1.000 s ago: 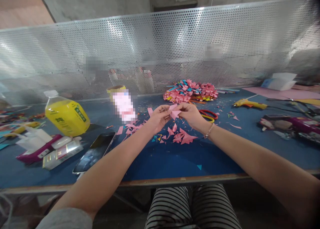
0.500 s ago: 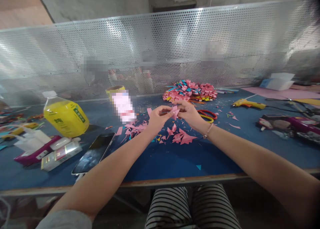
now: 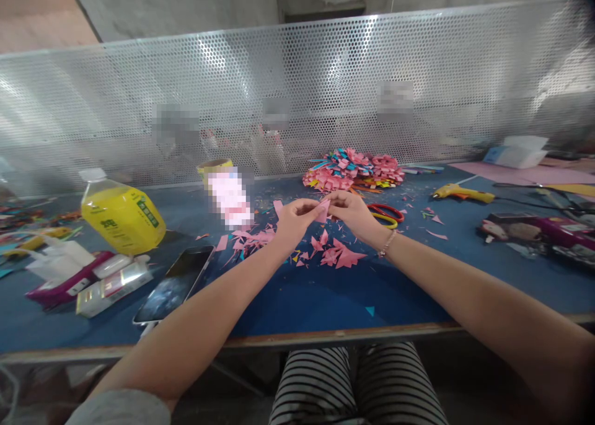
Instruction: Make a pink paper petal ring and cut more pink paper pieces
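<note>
Left hand (image 3: 296, 219) and right hand (image 3: 354, 213): each grip pinches, fingertips nearly together, the pink paper piece (image 3: 323, 211) between them; likely light, easily creased, best held by its edges.

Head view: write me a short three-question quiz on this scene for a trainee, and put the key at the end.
1. True or false: the left hand and the right hand both have their fingers on one small piece of pink paper.

2. Where is the bracelet worn?
A. On the left wrist
B. On the right wrist
C. On both wrists

3. Fill in the missing word: the bottle with the white cap stands on the person's ____ side.

Key: 1. True. 2. B. 3. Left.
</note>
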### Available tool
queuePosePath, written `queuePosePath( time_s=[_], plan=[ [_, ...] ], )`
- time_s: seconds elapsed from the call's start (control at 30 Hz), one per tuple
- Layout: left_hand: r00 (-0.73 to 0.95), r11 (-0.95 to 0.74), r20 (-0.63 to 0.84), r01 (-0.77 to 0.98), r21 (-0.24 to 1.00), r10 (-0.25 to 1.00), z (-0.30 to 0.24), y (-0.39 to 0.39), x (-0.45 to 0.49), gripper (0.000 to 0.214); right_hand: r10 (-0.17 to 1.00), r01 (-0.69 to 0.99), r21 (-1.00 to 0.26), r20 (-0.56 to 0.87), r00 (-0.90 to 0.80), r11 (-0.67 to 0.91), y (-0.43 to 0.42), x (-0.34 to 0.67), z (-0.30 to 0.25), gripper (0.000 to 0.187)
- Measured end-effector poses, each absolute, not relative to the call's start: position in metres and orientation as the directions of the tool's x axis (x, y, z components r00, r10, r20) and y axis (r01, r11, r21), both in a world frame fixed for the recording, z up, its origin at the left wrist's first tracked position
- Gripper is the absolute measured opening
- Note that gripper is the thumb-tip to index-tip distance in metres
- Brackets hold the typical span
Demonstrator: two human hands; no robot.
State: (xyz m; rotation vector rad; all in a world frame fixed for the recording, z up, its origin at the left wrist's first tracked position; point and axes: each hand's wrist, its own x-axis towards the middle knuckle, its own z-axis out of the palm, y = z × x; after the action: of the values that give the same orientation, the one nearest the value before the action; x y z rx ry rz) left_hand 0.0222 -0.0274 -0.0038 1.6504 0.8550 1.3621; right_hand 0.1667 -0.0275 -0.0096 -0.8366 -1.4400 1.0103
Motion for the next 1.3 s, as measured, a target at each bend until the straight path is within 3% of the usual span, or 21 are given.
queuePosePath(
  time_s=[0.2,0.43,0.77,1.0,1.3],
  plan=[
    [0.16,-0.401,0.402,-0.037,0.915,0.902,-0.0035,-0.0276,0.0229,0.011,0.887,-0.017,-0.895,0.445,-0.123,0.446,-0.0246,0.168,-0.0115,0.01],
    [0.136,-0.416,0.416,-0.031,0.909,0.899,-0.0017,-0.0266,0.0223,0.009,0.875,-0.108,-0.89,0.455,-0.165,0.443,-0.028,0.168,-0.011,0.023],
    [0.136,-0.412,0.41,-0.012,0.911,0.902,-0.0025,-0.026,0.0219,0.013,0.862,-0.086,-0.878,0.479,-0.162,0.472,-0.0306,0.1685,-0.0093,0.016],
    [0.143,-0.44,0.436,-0.001,0.898,0.889,-0.0034,-0.0249,0.0207,0.012,0.873,0.054,-0.873,0.48,-0.09,0.485,-0.0288,0.1663,-0.0076,0.021],
    [0.141,-0.431,0.426,0.005,0.903,0.894,-0.0056,-0.0244,0.0207,0.012,0.883,0.086,-0.879,0.465,-0.069,0.47,-0.0278,0.168,-0.008,0.02]
  ],
)
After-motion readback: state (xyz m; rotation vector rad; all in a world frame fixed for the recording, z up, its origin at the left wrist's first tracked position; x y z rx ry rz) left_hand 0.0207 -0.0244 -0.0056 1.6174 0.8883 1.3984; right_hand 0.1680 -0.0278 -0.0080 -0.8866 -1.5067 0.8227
